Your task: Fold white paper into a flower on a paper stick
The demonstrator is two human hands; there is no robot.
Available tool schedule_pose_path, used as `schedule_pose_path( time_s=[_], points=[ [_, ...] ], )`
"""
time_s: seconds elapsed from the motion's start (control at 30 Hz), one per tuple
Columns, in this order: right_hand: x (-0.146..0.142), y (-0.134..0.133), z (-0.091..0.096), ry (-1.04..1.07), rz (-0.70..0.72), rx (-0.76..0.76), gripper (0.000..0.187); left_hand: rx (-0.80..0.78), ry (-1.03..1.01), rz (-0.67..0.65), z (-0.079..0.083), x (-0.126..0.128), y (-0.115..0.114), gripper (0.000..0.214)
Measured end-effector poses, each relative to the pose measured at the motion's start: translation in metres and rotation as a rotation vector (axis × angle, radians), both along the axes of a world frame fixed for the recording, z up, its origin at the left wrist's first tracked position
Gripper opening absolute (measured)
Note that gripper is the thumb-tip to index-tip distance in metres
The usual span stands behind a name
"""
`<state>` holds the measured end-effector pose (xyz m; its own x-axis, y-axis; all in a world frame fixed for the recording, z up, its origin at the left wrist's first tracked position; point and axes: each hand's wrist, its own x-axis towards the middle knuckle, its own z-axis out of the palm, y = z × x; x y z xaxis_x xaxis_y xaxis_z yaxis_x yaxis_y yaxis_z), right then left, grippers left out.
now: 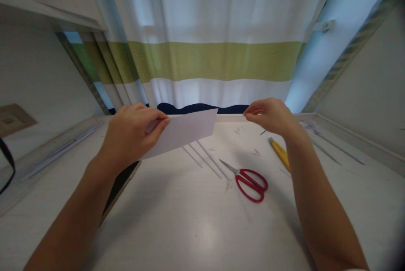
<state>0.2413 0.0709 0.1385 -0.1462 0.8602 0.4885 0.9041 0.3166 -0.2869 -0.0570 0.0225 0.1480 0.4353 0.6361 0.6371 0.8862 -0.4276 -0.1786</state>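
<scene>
My left hand (pixel 136 129) pinches the left end of a white sheet of paper (pixel 190 129) between thumb and fingers, holding it up over the table. To the right, apart from the paper, my right hand (pixel 268 115) is raised with its thumb and fingertips pressed together; whatever may be between them is too small to see. Below the hands, a pair of scissors (pixel 249 182) with red handles lies on the table, blades slightly parted. A yellow utility knife (pixel 279 153) lies partly behind my right forearm. Thin white sticks (pixel 205 159) lie beneath the paper.
Under my left forearm is a dark flat object (pixel 122 186) with a light edge, mostly hidden. More long white strips lie at the left (pixel 63 150) and right (pixel 338 146) of the white table (pixel 177 228). Small scraps are scattered about. A striped curtain (pixel 215 60) hangs behind.
</scene>
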Motion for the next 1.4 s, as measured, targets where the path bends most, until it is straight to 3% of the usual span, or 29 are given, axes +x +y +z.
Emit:
schedule_pose_path(
  time_s=[0.1, 0.23, 0.3, 0.47, 0.67, 0.83, 1.13, 1.4],
  points=[
    [-0.005, -0.005, 0.002, 0.147, 0.107, 0.029, 0.021, -0.181, -0.184, -0.203, -0.012, 0.011, 0.007, 0.02],
    [-0.027, -0.019, 0.003, 0.214, 0.41, -0.028, 0.031, -0.312, -0.285, -0.292, -0.027, 0.03, 0.01, 0.019],
    [-0.035, -0.024, 0.004, 0.171, 0.49, -0.072, 0.03, -0.35, -0.377, -0.322, -0.03, 0.034, 0.008, 0.018],
    [-0.042, -0.03, 0.007, 0.002, 0.469, -0.07, 0.013, -0.43, -0.486, -0.347, -0.031, 0.036, 0.006, 0.021],
    [-0.051, -0.04, 0.01, -0.162, 0.439, -0.122, 0.016, -0.293, -0.35, -0.479, -0.033, 0.045, 0.001, 0.017],
    [-0.056, -0.045, 0.01, -0.184, 0.454, -0.116, 0.016, -0.214, -0.207, -0.443, -0.034, 0.048, -0.001, 0.015],
    [-0.057, -0.049, 0.011, -0.224, 0.461, -0.07, 0.017, -0.224, -0.126, -0.377, -0.033, 0.047, -0.003, 0.015],
    [-0.037, -0.045, 0.017, -0.132, 0.436, -0.068, 0.016, -0.247, -0.057, -0.349, -0.03, 0.04, 0.003, 0.014]
  ],
)
